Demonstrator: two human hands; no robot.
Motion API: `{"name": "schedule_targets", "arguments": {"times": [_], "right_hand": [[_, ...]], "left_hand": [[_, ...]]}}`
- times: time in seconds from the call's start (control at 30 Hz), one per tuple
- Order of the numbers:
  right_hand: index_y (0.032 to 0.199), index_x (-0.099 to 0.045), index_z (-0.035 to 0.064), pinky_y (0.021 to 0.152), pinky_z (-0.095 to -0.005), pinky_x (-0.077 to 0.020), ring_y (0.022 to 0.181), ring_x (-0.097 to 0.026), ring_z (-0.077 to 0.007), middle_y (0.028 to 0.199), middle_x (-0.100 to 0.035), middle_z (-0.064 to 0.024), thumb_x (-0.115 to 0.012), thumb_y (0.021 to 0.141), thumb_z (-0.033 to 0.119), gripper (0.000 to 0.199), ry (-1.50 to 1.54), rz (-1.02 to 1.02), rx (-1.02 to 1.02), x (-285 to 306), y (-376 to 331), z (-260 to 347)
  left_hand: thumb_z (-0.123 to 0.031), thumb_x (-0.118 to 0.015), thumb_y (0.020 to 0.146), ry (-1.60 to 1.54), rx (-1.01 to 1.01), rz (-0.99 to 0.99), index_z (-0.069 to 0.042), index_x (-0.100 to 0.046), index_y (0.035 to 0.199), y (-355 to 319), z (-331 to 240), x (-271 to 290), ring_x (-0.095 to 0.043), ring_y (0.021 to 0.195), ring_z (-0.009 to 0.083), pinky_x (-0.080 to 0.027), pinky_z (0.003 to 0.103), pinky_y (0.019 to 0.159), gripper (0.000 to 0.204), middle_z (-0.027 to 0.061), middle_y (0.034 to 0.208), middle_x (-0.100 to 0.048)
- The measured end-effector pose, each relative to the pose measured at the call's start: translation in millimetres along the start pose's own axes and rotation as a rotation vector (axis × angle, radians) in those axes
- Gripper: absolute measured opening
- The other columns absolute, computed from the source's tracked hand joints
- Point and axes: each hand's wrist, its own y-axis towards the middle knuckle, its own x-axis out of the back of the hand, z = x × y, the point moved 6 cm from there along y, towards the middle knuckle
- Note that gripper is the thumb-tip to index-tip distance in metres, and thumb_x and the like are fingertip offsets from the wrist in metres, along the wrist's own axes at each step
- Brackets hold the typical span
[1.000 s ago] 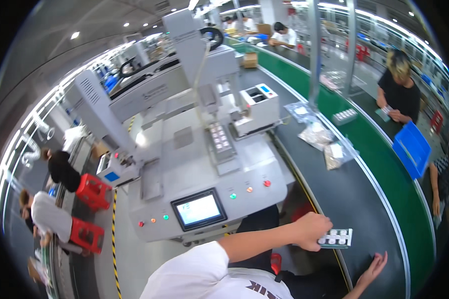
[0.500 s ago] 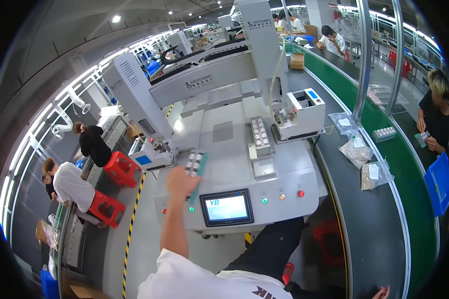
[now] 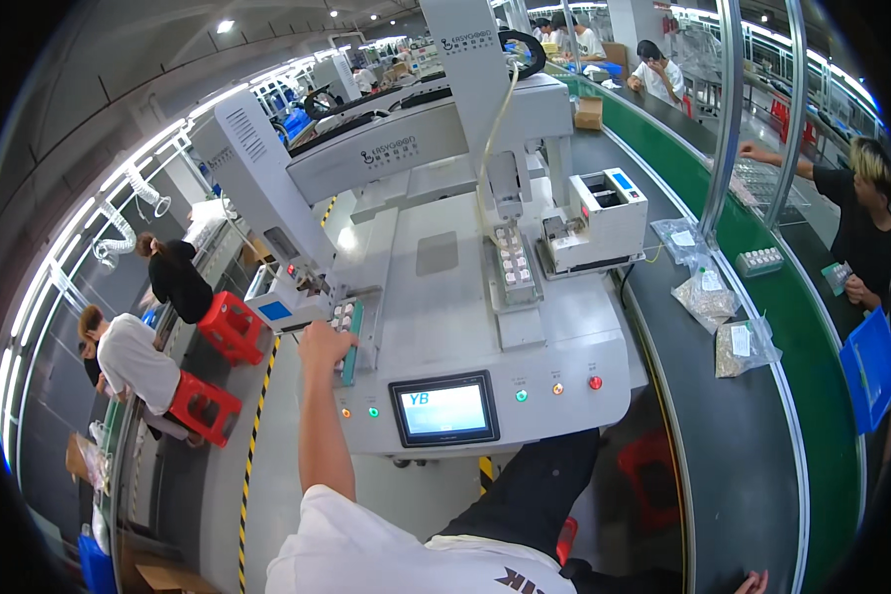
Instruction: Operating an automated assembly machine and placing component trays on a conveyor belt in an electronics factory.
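Note:
My left hand (image 3: 324,346) is closed on the near end of a green-edged tray (image 3: 349,346) carrying rows of small white parts. The tray lies along the left slide of a grey bench-top machine (image 3: 436,327), beside a small feeder unit with a blue panel (image 3: 275,310); my fingers cover part of it. On the right slide sits a second tray of white parts (image 3: 515,262), with the machine's head (image 3: 506,188) directly over its far end. At the lower right edge my right hand (image 3: 754,582) shows only in part, fingers apart and nothing visible in them, by the dark bench.
A touch screen (image 3: 445,409) and round push buttons (image 3: 557,389) are on the machine's front. Another feeder unit (image 3: 594,228) stands to the right. Bags of small parts (image 3: 744,346) lie beside a green conveyor belt (image 3: 802,381). Several co-workers sit at both sides.
My left hand has moved left with its tray, bringing it to the left slide. The machine's head now stands over the right tray. A co-worker at right has stretched out an arm.

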Motion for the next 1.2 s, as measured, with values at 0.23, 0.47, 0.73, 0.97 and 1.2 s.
{"name": "schedule_targets", "arguments": {"times": [0.23, 0.47, 0.73, 0.97, 1.2], "right_hand": [[0.133, -0.064, -0.0043, 0.094, -0.0358, -0.0527, 0.101, -0.066, -0.0257, 0.113, -0.070, -0.0178, -0.067, 0.105, 0.017, 0.035, 0.012, -0.006, -0.013, 1, -1, -4], [0.133, -0.064, -0.0044, 0.094, -0.0367, -0.0528, 0.102, -0.066, -0.0261, 0.114, -0.070, -0.0181, -0.067, 0.106, 0.017, 0.034, 0.007, -0.002, -0.008, 0, -2, 2], [0.133, -0.063, -0.0045, 0.095, -0.0376, -0.0525, 0.102, -0.066, -0.0254, 0.114, -0.071, -0.0181, -0.066, 0.106, 0.017, 0.035, 0.044, -0.001, 0.005, -3, -3, -3], [0.133, -0.062, -0.0059, 0.091, -0.0346, -0.0527, 0.098, -0.065, -0.0234, 0.111, -0.071, -0.0166, -0.068, 0.104, 0.010, 0.033, 0.081, -0.015, 0.018, 7, -1, -12], [0.132, -0.063, -0.0062, 0.090, -0.0342, -0.0529, 0.097, -0.065, -0.0227, 0.110, -0.071, -0.0164, -0.069, 0.103, 0.007, 0.033, 0.098, 0.037, 0.022, 4, 4, -29]], "left_hand": [[-0.036, -0.089, 0.063, -0.035, 0.010, 0.017, 0.003, -0.079, 0.097, 34, -9, -15, -0.074, 0.103, 0.0403, -0.058, 0.048, 0.091, 0.052, 0.0242, 0.101, -0.078], [-0.035, -0.090, 0.063, -0.030, 0.016, 0.054, 0.002, -0.079, 0.103, 52, -10, -23, -0.071, 0.110, 0.0435, -0.058, 0.049, 0.094, 0.056, 0.0258, 0.113, -0.076], [-0.041, -0.087, 0.073, 0.051, -0.074, -0.068, 0.000, -0.069, 0.129, 39, -8, -32, -0.062, 0.125, 0.0411, -0.053, 0.051, 0.102, 0.071, 0.0237, 0.131, -0.066], [-0.023, -0.083, 0.080, -0.526, -0.879, -0.177, -0.003, -0.071, 0.114, -189, -97, -73, -0.062, 0.112, 0.0391, -0.048, 0.052, 0.101, 0.042, 0.0195, 0.112, -0.067], [-0.017, -0.079, 0.083, -0.505, -1.032, 0.053, 0.000, -0.068, 0.127, -312, -54, -132, -0.064, 0.090, 0.0345, -0.050, 0.044, 0.080, 0.048, 0.0162, 0.096, -0.065]]}}
